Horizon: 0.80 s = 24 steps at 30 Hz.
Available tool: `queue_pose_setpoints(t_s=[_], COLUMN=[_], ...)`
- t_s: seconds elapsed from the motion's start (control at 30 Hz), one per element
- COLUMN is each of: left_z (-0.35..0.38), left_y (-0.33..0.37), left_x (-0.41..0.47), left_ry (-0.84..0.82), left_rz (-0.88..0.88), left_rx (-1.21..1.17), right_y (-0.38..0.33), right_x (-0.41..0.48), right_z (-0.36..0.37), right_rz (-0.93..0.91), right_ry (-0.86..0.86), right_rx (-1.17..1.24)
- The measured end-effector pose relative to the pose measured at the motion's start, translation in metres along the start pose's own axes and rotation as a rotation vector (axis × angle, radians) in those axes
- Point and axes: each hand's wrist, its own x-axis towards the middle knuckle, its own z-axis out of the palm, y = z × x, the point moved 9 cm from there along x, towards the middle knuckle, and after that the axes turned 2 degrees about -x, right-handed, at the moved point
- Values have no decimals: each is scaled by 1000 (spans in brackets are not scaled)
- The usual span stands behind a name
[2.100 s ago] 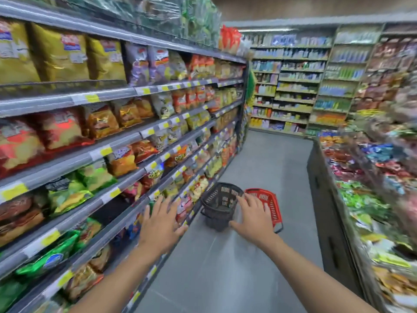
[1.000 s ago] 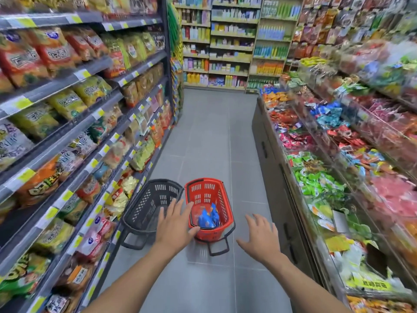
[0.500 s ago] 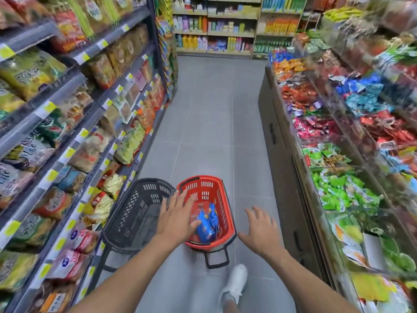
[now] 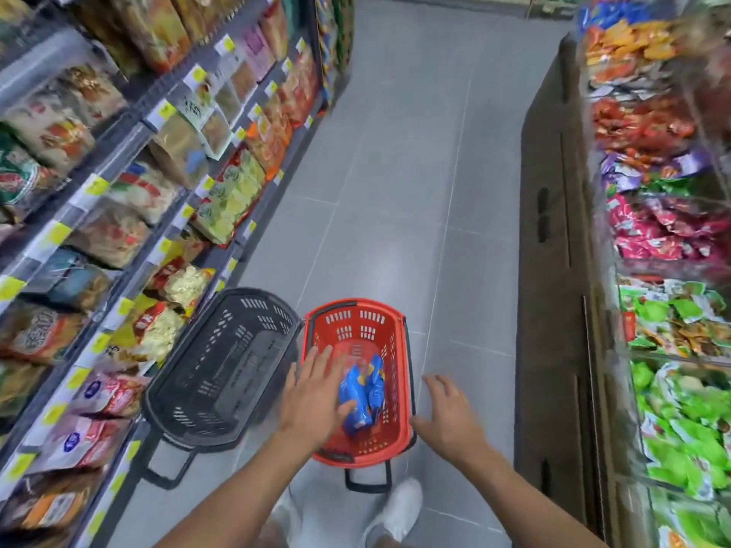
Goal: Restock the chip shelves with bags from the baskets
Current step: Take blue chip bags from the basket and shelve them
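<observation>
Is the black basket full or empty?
Empty: the black basket shows only its bare slotted bottom and walls. The blue bags lie in the red basket beside it.

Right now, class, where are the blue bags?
In the head view, low centre: the blue bags lie in the red basket on the floor, right of the black basket and beside the left hand.

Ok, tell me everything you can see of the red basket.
The red basket is a slotted plastic-looking tub standing upright on the grey floor, beside the black basket. A dark handle hangs folded at its near end. Blue bags lie inside. The left hand spreads open over its left rim; contact unclear.
</observation>
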Motion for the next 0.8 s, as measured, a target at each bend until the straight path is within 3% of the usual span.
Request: queue_pose_setpoints(t_s=[0.3,0.63,0.8], left_z=[137,229,263], left_y=[-38,-76,-101], left_x=[67,146,173], left_ry=[-95,52,31], left_rz=[58,104,71], left_rx=[-41,-154,-202], right_y=[22,52,61], right_x=[94,180,225], right_z=[132,289,350], right_rz=[61,121,175], right_ry=[-143,-200,-225], right_rx=[222,249,242])
